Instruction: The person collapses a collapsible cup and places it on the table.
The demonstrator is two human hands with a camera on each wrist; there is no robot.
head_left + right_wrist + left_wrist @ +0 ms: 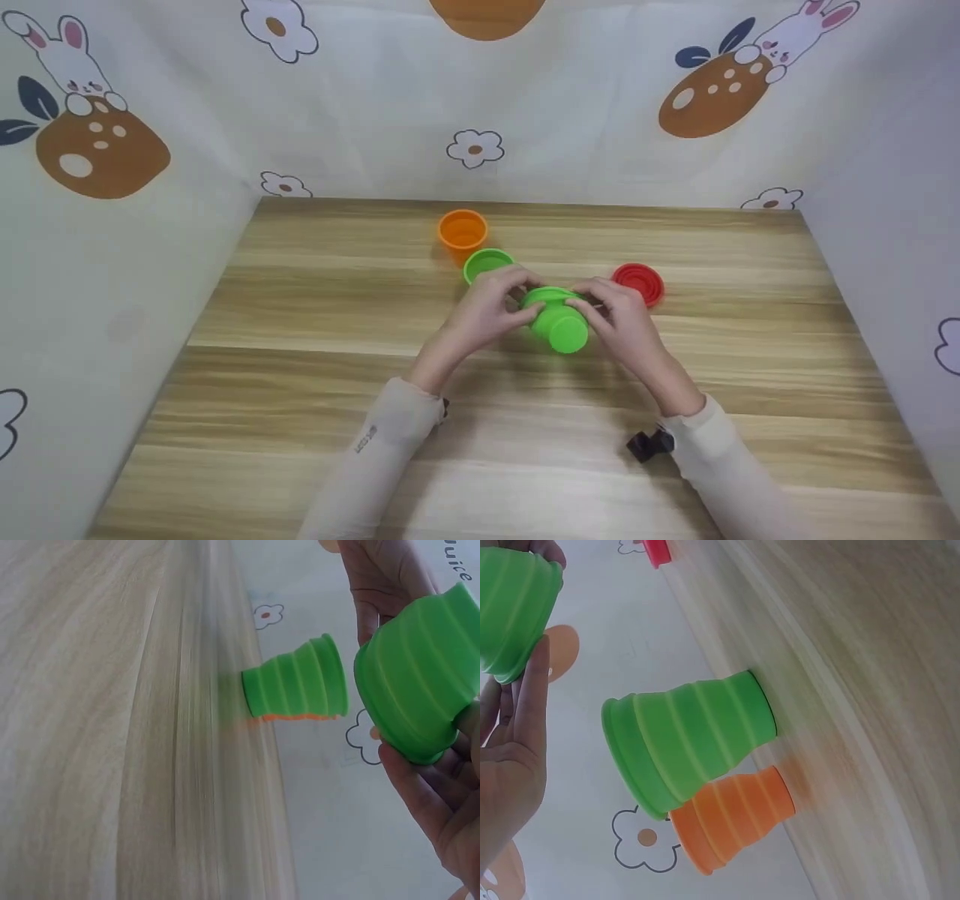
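Observation:
Between my two hands is a green ribbed collapsible cup, tilted with its base toward me and its rim facing away. My left hand pinches its rim area from the left, thumb on the near side. On the opposite side my right hand grips it with curled fingers and thumb. Both wrist views show the held cup raised off the table. A second green cup stands upright just beyond my left hand, its rim partly covered by the fingers in the head view.
Behind the standing green cup is an upright orange cup. A flat red collapsed cup lies beyond my right hand. The wooden table is enclosed by a printed cloth backdrop at the back and sides.

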